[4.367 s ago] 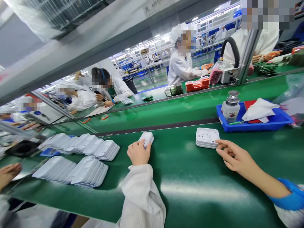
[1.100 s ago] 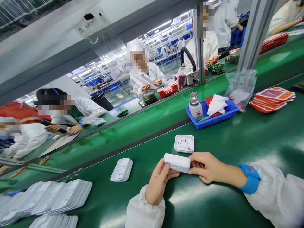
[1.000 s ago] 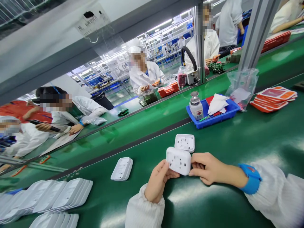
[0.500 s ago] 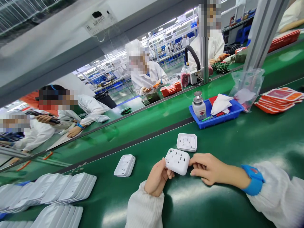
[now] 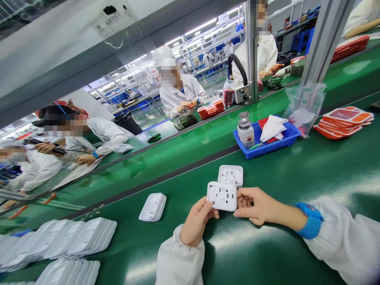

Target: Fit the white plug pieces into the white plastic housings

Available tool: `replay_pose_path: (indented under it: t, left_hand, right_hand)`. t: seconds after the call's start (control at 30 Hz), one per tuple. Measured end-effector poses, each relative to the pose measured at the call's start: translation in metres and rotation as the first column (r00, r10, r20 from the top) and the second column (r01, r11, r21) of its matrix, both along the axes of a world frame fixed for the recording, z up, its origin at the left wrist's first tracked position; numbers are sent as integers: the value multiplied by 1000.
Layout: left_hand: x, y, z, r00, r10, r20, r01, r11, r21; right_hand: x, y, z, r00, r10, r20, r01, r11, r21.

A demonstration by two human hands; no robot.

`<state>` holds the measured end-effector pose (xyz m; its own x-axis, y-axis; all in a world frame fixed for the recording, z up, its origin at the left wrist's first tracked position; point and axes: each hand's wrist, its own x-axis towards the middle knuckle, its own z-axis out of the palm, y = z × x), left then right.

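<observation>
- While the left hand (image 5: 194, 222) pinches the cover (image 5: 222, 196) by its lower left corner, thumb in front, the slotted face shows; it is on the near side of the tray (image 5: 270, 147), a little to its left.
- At the cover's right edge, the right hand (image 5: 252, 206) has its fingers bent and narrow; whether they grip or merely touch, I cannot tell.
- A blue band (image 5: 311, 221) rings the right wrist.
- Just behind the cover, between it and the tray, lies the back stack (image 5: 231, 173) of white parts.
- Well left of the tray sits the left stack (image 5: 152, 206).
- Farthest left of the tray, overlapping white parts (image 5: 89, 237) lean in rows.
- In the tray stand a bottle (image 5: 246, 134) and, right beside it, a folded wipe (image 5: 271, 130).
- Beside the tray's right end rests a clear bag (image 5: 307, 105); past that, orange panels (image 5: 344, 122) are piled.
- Beyond the tray, leftward, a person (image 5: 181, 89) in white handles something orange.
</observation>
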<state>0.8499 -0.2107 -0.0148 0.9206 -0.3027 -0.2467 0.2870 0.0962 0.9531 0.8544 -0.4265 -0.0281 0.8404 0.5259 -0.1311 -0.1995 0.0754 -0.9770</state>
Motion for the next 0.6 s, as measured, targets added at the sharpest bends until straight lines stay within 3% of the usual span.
replay_pose_path:
  t: [0.13, 0.3, 0.47, 0.6]
  left_hand:
    - [0, 1, 1, 1000, -17, -1, 17, 1000, 18]
    - [-1, 3, -3, 999, -31, 28, 29, 998, 51]
    - [-3, 1, -4, 996, 8, 84, -11, 999, 30]
    - [-11, -7, 1, 986, -113, 122, 122, 990, -72]
  right_hand:
    - [0, -1, 0, 999, 46, -26, -45, 998, 42]
    - [3, -1, -9, 993, -95, -72, 106, 980, 168]
    - [3, -4, -9, 979, 140, -150, -121, 984, 128]
    - [6, -4, -15, 989, 82, -123, -64, 988, 140]
